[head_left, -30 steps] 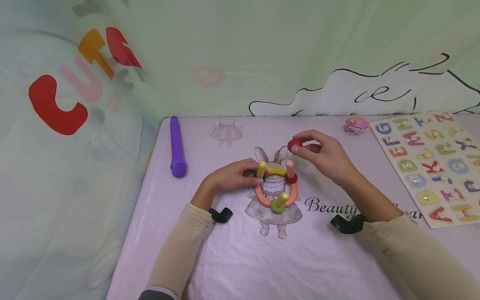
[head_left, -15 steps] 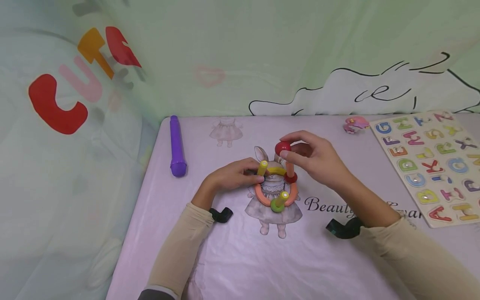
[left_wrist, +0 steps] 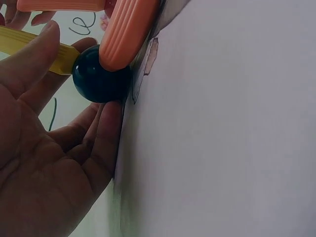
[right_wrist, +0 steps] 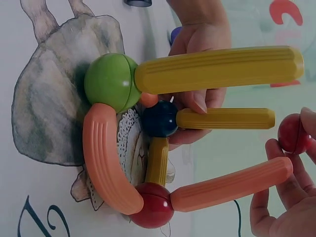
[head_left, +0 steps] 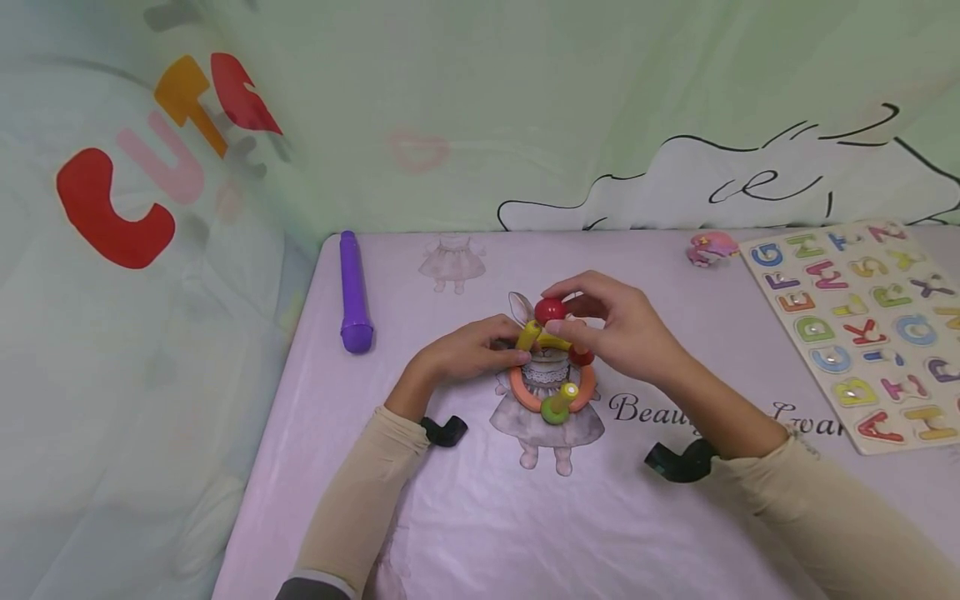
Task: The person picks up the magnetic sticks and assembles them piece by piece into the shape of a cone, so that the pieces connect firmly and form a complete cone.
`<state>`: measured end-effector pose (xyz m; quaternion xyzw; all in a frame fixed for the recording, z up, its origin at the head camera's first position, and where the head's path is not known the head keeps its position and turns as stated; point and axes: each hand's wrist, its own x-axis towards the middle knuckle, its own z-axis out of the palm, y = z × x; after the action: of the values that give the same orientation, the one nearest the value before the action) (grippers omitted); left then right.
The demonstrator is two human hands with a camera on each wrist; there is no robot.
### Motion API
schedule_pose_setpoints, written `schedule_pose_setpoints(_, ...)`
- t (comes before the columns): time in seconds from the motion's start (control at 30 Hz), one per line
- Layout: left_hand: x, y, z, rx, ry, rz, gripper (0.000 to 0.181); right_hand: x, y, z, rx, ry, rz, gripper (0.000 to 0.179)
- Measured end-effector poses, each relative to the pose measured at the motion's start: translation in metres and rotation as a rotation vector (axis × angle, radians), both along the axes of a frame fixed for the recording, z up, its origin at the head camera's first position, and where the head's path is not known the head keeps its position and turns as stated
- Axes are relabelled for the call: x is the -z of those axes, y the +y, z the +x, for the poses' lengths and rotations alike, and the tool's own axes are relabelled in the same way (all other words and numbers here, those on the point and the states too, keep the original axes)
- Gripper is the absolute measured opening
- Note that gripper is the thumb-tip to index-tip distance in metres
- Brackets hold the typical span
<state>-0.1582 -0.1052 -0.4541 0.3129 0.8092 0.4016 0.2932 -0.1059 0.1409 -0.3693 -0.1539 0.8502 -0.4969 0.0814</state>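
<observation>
A toy ring of curved orange and yellow sticks joined by balls lies on the rabbit-print table cover (head_left: 547,533). Upright sticks rise from its green ball (right_wrist: 111,81), blue ball (right_wrist: 159,118) and lower red ball (right_wrist: 152,205). My left hand (head_left: 468,350) grips the yellow stick (right_wrist: 227,119) near its base, thumb across it and fingertips at the blue ball. Between thumb and fingers, my right hand (head_left: 626,325) pinches a loose red ball (head_left: 551,312), held right at that stick's top end. The stick leans slightly toward it. In the head view, the right hand mostly covers the upright orange stick (right_wrist: 232,185).
A purple toy microphone (head_left: 356,292) lies at the far left. On the right is a wooden alphabet puzzle board (head_left: 804,279), with a small pink toy (head_left: 711,248) beside its back corner. A printed curtain (head_left: 450,100) hangs behind the table.
My right hand has carried the red ball left and downward to the yellow stick's top. That stick has tilted a little to the right; my left hand keeps its place.
</observation>
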Motion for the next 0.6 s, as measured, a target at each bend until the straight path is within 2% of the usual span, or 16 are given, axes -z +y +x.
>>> schedule_pose_setpoints(0.27,-0.0032,0.0023,0.0013,-0.012,0.001,-0.007,0.022,0.0010,-0.0015,0.0004,-0.022,0.022,-0.008,0.033)
schedule_pose_setpoints(0.6,-0.0014,0.0024,0.0011,-0.025,0.003,-0.015,0.022,0.0058,-0.0021,-0.0015,-0.036,0.074,-0.024,0.032)
